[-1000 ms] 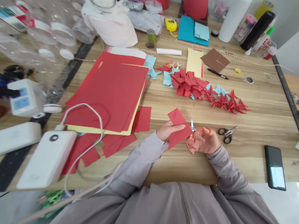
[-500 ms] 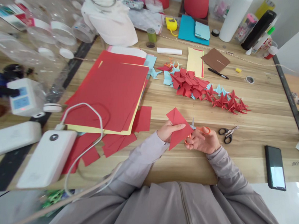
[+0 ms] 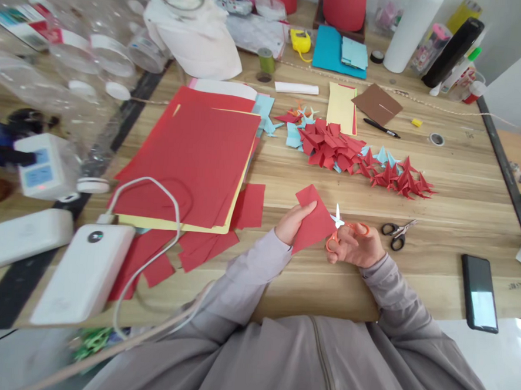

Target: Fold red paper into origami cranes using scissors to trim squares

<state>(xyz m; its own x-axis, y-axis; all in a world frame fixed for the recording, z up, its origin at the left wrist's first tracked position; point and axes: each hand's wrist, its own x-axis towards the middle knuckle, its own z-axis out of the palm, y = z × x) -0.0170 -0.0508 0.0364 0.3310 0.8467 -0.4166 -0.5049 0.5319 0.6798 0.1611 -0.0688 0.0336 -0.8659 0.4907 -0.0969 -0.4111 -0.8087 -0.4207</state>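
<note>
Folded red paper [image 3: 315, 224] is pinched in my left hand [image 3: 290, 225], the thumb on top of it. My right hand [image 3: 360, 247] has its fingers in the orange handles of a pair of scissors [image 3: 337, 222], whose blades are spread apart beside the right corner of the paper. Black-handled scissors [image 3: 398, 233] lie just right of my right hand. Beyond both hands is a row of folded red and light blue paper shapes [image 3: 329, 145].
A stack of red sheets [image 3: 201, 162] lies left, with cut red pieces [image 3: 206, 249] under its edge. A white power bank [image 3: 83, 272] with a cable sits front left. A phone [image 3: 479, 291] lies right, a black pen [image 3: 381, 129] farther back.
The red paper has turned and shifted slightly in my left hand. The scissors' blades now show more fully and stand wider apart.
</note>
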